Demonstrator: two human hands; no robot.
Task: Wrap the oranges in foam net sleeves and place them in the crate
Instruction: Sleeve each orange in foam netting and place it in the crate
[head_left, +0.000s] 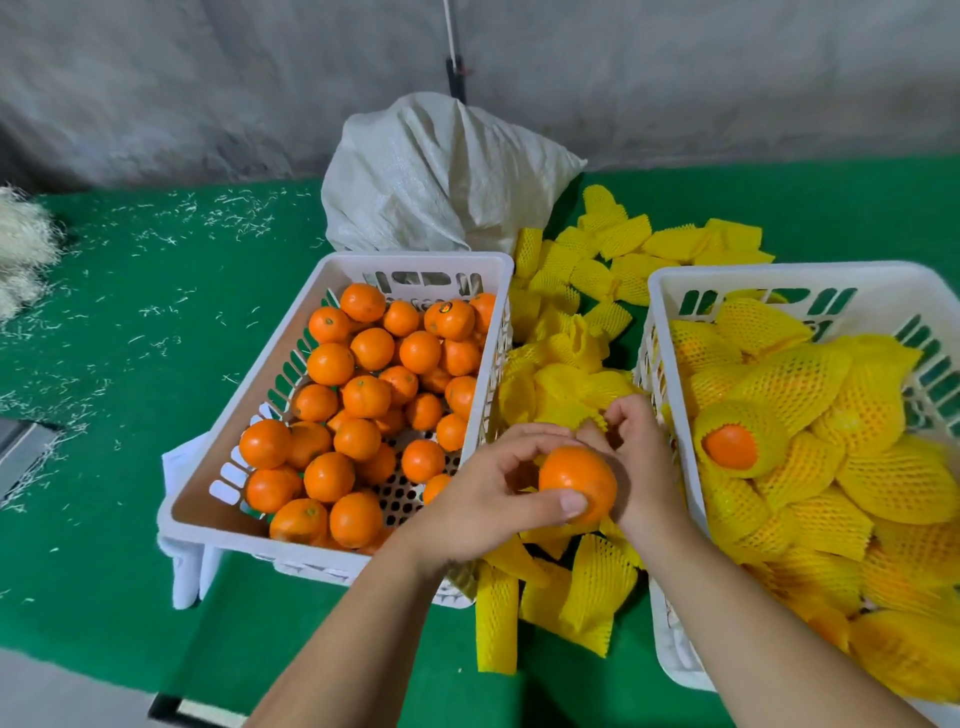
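My left hand (488, 493) grips a bare orange (574, 478) between the two crates, thumb across its front. My right hand (631, 457) is just behind and to the right of it, fingers pinching a yellow foam net sleeve (592, 415) from the loose pile (566, 322). The white crate on the left (415, 260) holds many unwrapped oranges (363, 395). The white crate on the right (779, 273) is filled with oranges in yellow sleeves (831, 415); one wrapped orange (730, 447) shows its bare end.
A grey woven sack (436, 176) stands behind the crates against a concrete wall. More flat yellow sleeves (582, 592) lie near the table's front edge. The green tabletop (130, 322) is strewn with pale fibre scraps, with a fibre clump (21, 249) at far left.
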